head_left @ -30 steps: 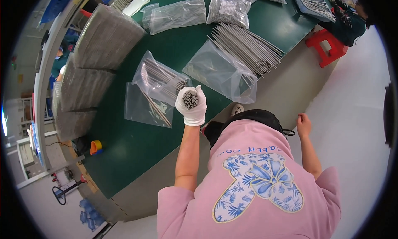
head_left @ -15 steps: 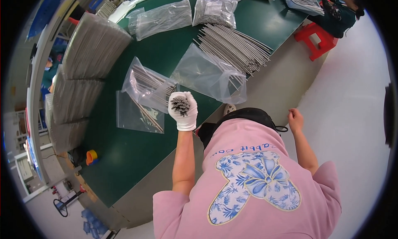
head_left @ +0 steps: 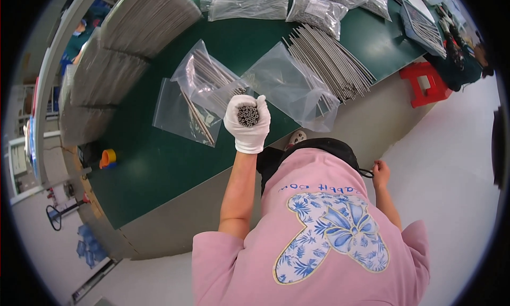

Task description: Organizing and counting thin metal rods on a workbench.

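In a white glove, my left hand is closed round a bundle of thin grey metal tubes, their hollow ends facing up at me. The rest of their length is hidden by the hand. Right behind it, a clear plastic bag with more tubes lies on the green table. Partly under that bag is a flat clear bag with a few loose tubes on it. My right hand, bare, hangs by my side with fingers curled, next to a black cord loop; I see nothing in it.
A large clear bag partly covers a pile of tubes by the table edge. Filled bags lie behind. Stacked wrapped packs stand left, near yellow tape. A co-worker sits beyond a red stool.
My left hand has risen slightly with the bundle, whose ends now face me more squarely and look evenly gathered. The view has turned; my right hand is lower, nearer the cord loop.
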`<state>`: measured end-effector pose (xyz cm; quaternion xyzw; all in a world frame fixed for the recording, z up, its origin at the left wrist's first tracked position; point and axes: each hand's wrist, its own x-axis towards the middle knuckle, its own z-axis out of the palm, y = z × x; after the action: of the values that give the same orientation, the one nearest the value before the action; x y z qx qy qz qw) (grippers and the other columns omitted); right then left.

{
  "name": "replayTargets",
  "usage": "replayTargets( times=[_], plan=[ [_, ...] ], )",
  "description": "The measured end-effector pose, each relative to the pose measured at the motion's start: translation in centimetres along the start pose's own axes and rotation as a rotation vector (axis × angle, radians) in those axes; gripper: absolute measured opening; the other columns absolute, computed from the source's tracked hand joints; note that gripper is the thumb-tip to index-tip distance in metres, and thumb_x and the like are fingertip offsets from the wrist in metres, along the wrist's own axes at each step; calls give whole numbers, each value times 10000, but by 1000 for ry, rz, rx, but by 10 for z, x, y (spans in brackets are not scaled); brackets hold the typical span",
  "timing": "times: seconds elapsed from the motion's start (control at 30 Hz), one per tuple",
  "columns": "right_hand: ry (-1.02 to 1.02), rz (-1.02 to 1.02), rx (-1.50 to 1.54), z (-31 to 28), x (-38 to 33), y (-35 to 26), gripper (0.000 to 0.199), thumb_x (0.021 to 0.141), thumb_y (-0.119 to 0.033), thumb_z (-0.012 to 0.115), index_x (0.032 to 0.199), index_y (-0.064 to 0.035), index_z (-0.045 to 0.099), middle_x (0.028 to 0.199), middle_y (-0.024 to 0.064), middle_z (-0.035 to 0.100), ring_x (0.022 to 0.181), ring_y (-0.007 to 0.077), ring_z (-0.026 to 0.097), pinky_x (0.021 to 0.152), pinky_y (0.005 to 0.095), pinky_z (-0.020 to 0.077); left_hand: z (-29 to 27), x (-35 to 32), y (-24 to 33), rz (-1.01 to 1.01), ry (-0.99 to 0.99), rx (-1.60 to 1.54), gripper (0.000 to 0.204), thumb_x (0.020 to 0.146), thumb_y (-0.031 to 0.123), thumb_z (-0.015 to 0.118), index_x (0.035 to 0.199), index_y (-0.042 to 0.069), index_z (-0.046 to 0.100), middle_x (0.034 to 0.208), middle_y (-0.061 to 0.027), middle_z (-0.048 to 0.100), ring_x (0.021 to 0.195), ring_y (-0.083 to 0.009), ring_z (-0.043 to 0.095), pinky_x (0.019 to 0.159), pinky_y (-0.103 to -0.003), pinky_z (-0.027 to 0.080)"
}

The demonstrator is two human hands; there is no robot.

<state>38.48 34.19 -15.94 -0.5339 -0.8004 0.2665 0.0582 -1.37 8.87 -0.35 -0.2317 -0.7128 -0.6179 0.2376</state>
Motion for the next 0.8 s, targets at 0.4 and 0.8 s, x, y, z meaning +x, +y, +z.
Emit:
replayTargets(
  times=[0.4, 0.8],
  plan=[
    [-126, 73, 20, -3, 10, -56, 173, 864, -205, 513, 914, -83, 626, 670, 57, 643, 598, 164, 617, 564, 295, 463, -26, 13, 17, -308, -312, -192, 212, 701, 8, 739, 700, 38, 530, 638, -25, 565, 560, -84, 514, 533, -222, 425],
    [-119, 42, -13, 5, -5, -20, 198, 852, -214, 520, 889, -52, 627, 668, 96, 635, 614, 209, 619, 581, 321, 464, -15, 14, 10, -403, -389, -276, 238, 720, 8, 722, 680, 50, 491, 631, 27, 494, 570, -55, 431, 538, -204, 395]
  ],
)
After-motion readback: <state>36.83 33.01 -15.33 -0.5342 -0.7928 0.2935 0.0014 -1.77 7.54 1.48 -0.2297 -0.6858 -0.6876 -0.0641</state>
